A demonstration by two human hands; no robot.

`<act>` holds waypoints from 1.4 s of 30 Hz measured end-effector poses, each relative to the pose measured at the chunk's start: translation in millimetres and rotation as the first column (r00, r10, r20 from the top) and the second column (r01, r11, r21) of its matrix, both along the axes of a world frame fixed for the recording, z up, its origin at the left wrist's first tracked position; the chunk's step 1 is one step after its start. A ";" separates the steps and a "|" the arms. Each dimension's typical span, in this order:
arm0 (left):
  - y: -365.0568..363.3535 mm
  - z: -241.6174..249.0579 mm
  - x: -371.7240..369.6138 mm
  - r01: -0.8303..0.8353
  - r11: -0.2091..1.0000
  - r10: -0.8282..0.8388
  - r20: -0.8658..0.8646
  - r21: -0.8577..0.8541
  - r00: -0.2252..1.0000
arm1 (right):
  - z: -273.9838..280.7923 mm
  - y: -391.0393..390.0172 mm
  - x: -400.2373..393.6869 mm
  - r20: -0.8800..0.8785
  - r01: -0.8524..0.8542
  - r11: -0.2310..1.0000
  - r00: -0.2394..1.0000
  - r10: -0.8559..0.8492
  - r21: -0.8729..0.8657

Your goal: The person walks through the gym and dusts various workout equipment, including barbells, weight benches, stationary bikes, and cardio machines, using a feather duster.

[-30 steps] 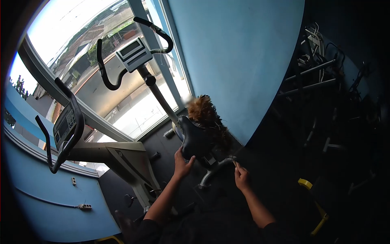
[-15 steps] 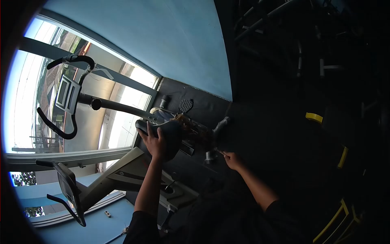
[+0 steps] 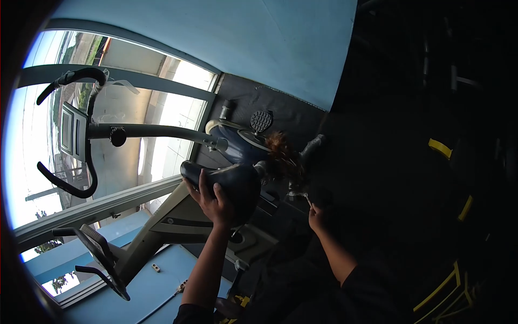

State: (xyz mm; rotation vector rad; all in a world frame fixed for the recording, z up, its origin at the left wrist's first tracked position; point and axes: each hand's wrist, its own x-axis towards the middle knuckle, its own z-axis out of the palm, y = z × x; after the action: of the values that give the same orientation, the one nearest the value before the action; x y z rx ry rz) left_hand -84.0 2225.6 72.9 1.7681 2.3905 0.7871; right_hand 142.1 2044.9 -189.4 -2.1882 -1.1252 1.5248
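Observation:
My left hand (image 3: 211,202) lies with fingers spread on the dark saddle (image 3: 237,181) of an exercise bike. To the right, my right hand (image 3: 317,217) is closed around the thin handle of a brown feather duster (image 3: 281,154). The duster's feathers are beside the bike's blue-grey lower body (image 3: 237,141), near its round ribbed pedal (image 3: 261,121). Whether the feathers touch the frame is hard to tell in the dim light. The bike's console (image 3: 73,129) and curved black handlebars stand at the left.
A second exercise machine (image 3: 172,218) stands close below the bike. Behind are bright windows (image 3: 127,108) and a light-blue wall (image 3: 270,48). A yellow piece (image 3: 441,147) and a yellow frame (image 3: 440,289) show at the dark right side.
The view has shifted, and the bike shows more fully. The duster's feathers now show more clearly beside the bike's lower body. My right hand has turned more upright. My left hand stays on the saddle.

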 end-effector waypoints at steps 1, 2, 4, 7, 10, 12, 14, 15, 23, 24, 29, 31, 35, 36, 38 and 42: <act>0.4 1.1 1.7 0.003 1.000 -0.003 0.017 0.008 1.000 | -25.4 -33.9 2.5 0.014 0.066 0.997 0.998 -0.067 0.031; 1.6 1.2 1.6 -0.015 1.000 0.015 0.016 0.015 1.000 | -51.0 -52.6 1.0 0.028 0.131 0.989 0.991 -0.133 0.066; 0.9 2.1 0.9 -0.009 1.000 0.009 0.049 0.001 0.999 | -21.8 -34.3 13.3 0.026 0.090 0.994 0.995 -0.091 0.056; 0.7 3.3 -0.3 -0.050 0.999 0.050 0.021 -0.019 0.999 | 23.4 6.3 25.4 -0.033 -0.050 0.990 0.998 0.055 0.134; 0.2 8.9 -1.0 -0.084 0.996 0.086 0.073 -0.029 0.994 | 38.0 59.2 26.2 -0.071 -0.185 0.936 0.974 0.215 0.301; 1.1 14.8 1.1 -0.085 0.993 0.100 0.202 -0.086 0.974 | 79.7 121.9 23.3 -0.010 -0.397 0.894 0.913 0.408 0.205; 2.0 21.5 2.3 -0.114 0.990 0.133 0.276 -0.085 0.952 | 60.1 161.3 8.9 0.079 -0.425 0.851 0.903 0.423 0.308; 1.5 21.7 0.1 -0.082 0.992 0.103 0.256 -0.091 0.961 | 54.1 184.6 -2.9 0.084 -0.463 0.826 0.883 0.462 0.321; 62.0 -42.5 -162.9 -0.276 0.955 0.248 0.792 -0.104 0.559 | 40.4 325.1 -147.3 0.132 -0.618 0.754 0.786 0.604 0.225; 96.4 -61.3 -201.5 -0.376 0.920 0.315 0.783 -0.112 0.536 | 30.6 340.2 -165.6 0.156 -0.622 0.745 0.783 0.602 0.241; 225.9 -163.1 -355.8 -0.398 0.917 0.285 0.708 -0.006 0.646 | 66.9 466.8 -250.6 0.000 -0.735 0.629 0.650 0.760 -0.256; 257.2 -186.1 -386.1 -0.168 0.986 0.107 0.755 0.004 0.647 | 64.8 486.9 -271.8 -0.059 -0.738 0.570 0.629 0.775 -0.361; 246.2 -244.6 -368.3 -0.216 0.965 0.080 0.612 0.151 0.787 | -4.7 468.0 -280.9 -0.067 -0.909 0.126 0.165 0.984 -0.397; 240.3 -262.6 -370.3 -0.210 0.967 0.078 0.619 0.144 0.782 | -21.3 456.8 -277.7 -0.055 -0.878 0.112 0.155 0.986 -0.465; 234.2 -295.7 -378.6 -0.235 0.969 0.170 0.492 0.072 0.854 | -31.3 441.8 -267.3 -0.009 -0.902 0.092 0.106 0.994 -0.422; 228.3 -310.5 -389.9 -0.247 0.967 0.220 0.269 0.070 0.938 | -56.4 459.1 -302.1 -0.138 -0.928 -0.005 0.050 0.989 -0.373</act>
State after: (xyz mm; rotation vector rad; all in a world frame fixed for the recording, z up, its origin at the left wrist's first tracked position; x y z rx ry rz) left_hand -473.9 2453.9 -237.6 1.3232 2.4447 1.1110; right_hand -160.0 2504.1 -245.8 -1.4818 -3.1530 2.0810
